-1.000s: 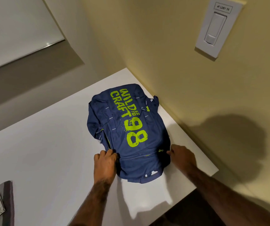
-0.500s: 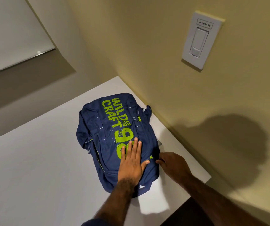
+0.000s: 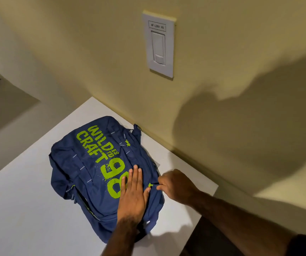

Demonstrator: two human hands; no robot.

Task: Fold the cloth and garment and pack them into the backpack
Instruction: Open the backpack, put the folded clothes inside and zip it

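Note:
A navy backpack [image 3: 91, 170] with lime "WILD CRAFT 98" lettering lies flat on the white table [image 3: 19, 209], its top toward the wall. My left hand [image 3: 132, 194] presses flat on its lower front, fingers together over the printed digits. My right hand [image 3: 176, 183] is at the bag's right side, fingers pinched on the zipper pull with the lime tab [image 3: 150, 185]. No cloth or garment is in view.
A yellow wall runs close behind the backpack, with a white light switch [image 3: 159, 45] above. The table's right end [image 3: 209, 198] drops off just beyond my right hand. A grey recess [image 3: 4, 106] lies to the left.
My left hand went from the bag's lower left corner to lying flat on its front. My right hand stayed at the right side zipper. The view swung right, losing the cloth at lower left.

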